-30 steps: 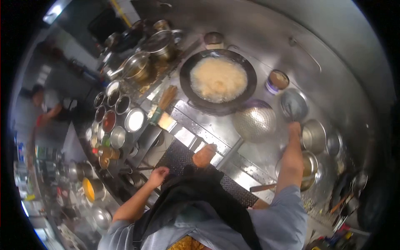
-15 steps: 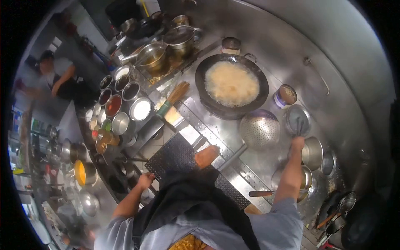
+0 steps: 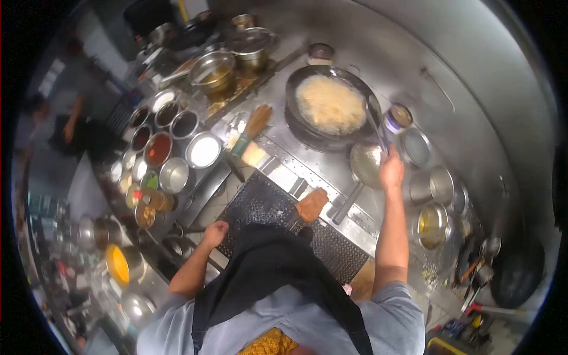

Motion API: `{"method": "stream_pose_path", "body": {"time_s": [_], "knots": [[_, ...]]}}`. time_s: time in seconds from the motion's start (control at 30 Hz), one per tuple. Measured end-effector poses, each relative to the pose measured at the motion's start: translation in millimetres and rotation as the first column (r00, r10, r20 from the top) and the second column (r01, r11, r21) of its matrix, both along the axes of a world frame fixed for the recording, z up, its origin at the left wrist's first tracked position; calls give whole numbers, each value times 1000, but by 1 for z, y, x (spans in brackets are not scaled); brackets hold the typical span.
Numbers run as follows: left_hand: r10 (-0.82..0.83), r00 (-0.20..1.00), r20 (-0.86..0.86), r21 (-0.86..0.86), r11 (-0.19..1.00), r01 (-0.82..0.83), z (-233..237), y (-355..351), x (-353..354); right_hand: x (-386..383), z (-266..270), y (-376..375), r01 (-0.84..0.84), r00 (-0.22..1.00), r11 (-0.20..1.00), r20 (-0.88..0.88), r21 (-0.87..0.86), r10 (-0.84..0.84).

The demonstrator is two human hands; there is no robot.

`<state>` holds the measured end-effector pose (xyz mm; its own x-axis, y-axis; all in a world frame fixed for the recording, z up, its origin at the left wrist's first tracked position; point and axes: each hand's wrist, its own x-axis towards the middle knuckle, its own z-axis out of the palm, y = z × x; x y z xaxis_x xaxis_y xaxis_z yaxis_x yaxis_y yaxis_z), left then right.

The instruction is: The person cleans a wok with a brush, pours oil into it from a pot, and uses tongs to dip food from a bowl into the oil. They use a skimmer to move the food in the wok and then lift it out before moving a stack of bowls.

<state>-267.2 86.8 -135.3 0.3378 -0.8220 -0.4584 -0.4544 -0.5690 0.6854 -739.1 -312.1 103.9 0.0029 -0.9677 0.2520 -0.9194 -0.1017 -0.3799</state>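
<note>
My right hand [image 3: 391, 170] is closed around long metal tongs [image 3: 375, 118], which reach over the right rim of a black wok [image 3: 300, 129]. Pale food [image 3: 330, 105] bubbles in foamy oil inside the wok. Partly behind my right hand lies a perforated strainer ladle [image 3: 365, 158], its handle pointing toward me. A metal bowl [image 3: 416, 148] of cloudy liquid stands just right of the hand. My left hand [image 3: 215, 233] hangs with fingers curled near the black perforated mat [image 3: 257, 204]; nothing shows in it.
Left stand several sauce pots, including one with red sauce [image 3: 158, 149] and one with white contents [image 3: 203, 152]. A bamboo brush [image 3: 253, 130] rests by the counter edge. Pots [image 3: 435, 185] line the right side. Another person [image 3: 74, 127] stands at far left.
My right hand has lifted the tongs from the bowl of liquid and moved left, bringing them to the wok's rim. The view has shifted; my left hand stays low and curled.
</note>
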Motion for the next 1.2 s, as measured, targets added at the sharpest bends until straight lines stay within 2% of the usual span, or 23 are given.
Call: {"method": "stream_pose_path", "body": {"time_s": [0.07,0.13,0.2,0.27,0.33,0.37,0.43,0.47,0.5,0.6,0.7,0.73,0.77,0.8,0.83,0.87,0.9,0.97,1.0,1.03,1.1,1.17,1.2], "knots": [[118,981,-154,-61,990,-129,-4,6,13,-10,32,25,84,994,996,65,-10,-84],[29,987,-160,-33,999,-35,-15,17,37,-43,20,26,103,986,983,144,-150,-81],[-30,986,-163,-17,999,28,-15,29,45,-83,-1,28,210,967,973,169,-93,-193],[139,975,-171,-91,984,-156,-10,48,38,-120,-21,27,338,928,941,163,11,-335],[306,885,-351,70,951,-301,-23,74,35,-155,-44,23,380,910,921,146,82,-388],[124,964,-234,-33,990,-135,-41,94,39,-172,-58,19,415,893,897,122,152,-434],[-49,995,-90,-105,994,40,-71,132,38,-194,-79,6,418,895,900,110,122,-431],[-482,812,331,-13,858,514,-77,145,32,-199,-86,-3,417,896,897,100,145,-433],[-620,347,704,136,598,790,-72,151,21,-205,-94,-13,415,897,894,89,169,-433],[-661,528,533,210,708,674,-42,148,-28,-238,-140,-69,408,904,881,27,240,-426],[-623,589,515,285,773,567,-6,124,-67,-263,-180,-112,437,889,863,25,255,-457],[-601,602,526,296,793,532,7,114,-78,-273,-189,-131,403,915,827,-143,392,-378],[-577,614,538,301,812,500,19,110,-90,-286,-206,-149,412,911,830,-178,376,-372],[-265,909,322,274,945,178,40,93,-104,-290,-220,-159,424,904,833,-214,356,-369],[144,987,77,318,934,-161,55,76,-113,-278,-208,-156,494,869,812,-138,310,-475],[170,982,82,305,934,-187,61,65,-119,-267,-189,-152,564,818,781,-55,269,-572],[201,978,62,233,949,-210,67,60,-125,-271,-193,-157,544,832,797,-47,264,-552],[245,969,40,157,956,-248,59,67,-131,-283,-195,-163,399,909,771,-104,496,-403],[229,972,-46,131,966,-222,35,72,-120,-280,-187,-155,388,915,780,-101,491,-391],[208,969,-132,97,976,-196,20,75,-113,-270,-166,-143,402,907,806,-64,435,-417],[281,953,-114,145,954,-264,19,66,-117,-249,-129,-119,395,909,843,-22,365,-416],[43,994,104,219,973,-65,14,70,-117,-229,-107,-95,255,955,958,187,-132,-229],[64,993,98,224,971,-85,-8,82,-111,-210,-83,-82,234,961,964,181,-129,-209]]}}
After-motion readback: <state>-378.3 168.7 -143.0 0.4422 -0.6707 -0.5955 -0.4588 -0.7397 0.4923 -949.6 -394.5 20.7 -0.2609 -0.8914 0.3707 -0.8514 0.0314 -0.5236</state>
